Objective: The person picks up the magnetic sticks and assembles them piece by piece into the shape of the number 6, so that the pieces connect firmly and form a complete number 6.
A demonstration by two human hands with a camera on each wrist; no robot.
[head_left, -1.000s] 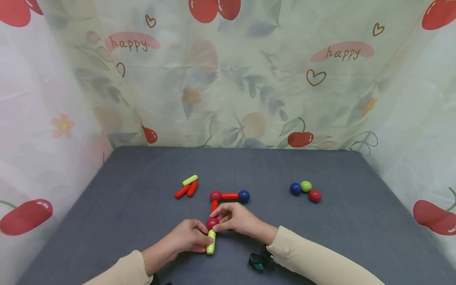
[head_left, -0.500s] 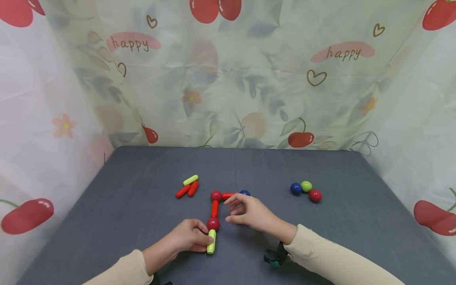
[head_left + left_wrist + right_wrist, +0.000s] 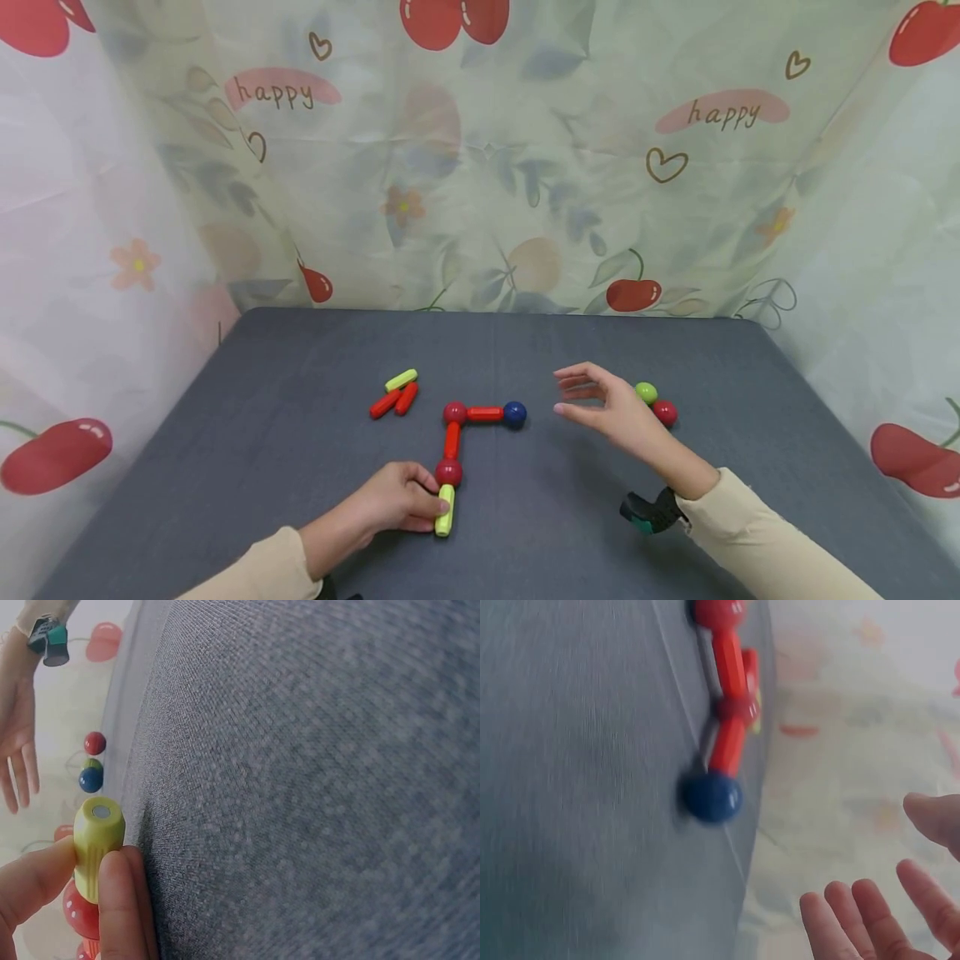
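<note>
My left hand (image 3: 399, 498) pinches a yellow-green rod (image 3: 96, 859) between thumb and fingers. The rod's far end meets a red ball (image 3: 448, 472), and a pale round spot shows on its near end in the left wrist view. From that ball a red rod (image 3: 452, 440) runs to a second red ball (image 3: 454, 413). Another red rod (image 3: 484, 413) leads right from there to a blue ball (image 3: 713, 797). Above the table, right of the blue ball, my right hand (image 3: 611, 408) holds nothing, its fingers spread and loosely bent.
Beyond my right hand lie a green ball (image 3: 646, 393) and a red ball (image 3: 664, 412); a loose blue ball (image 3: 91, 780) beside them is hidden in the head view. Two red rods (image 3: 385, 403) and a yellow-green rod (image 3: 401, 380) lie at the back left on the grey table (image 3: 300, 367).
My right hand has let go of the nearer red ball and moved right and away, toward the loose balls. My left hand stays in place on the yellow-green rod.
</note>
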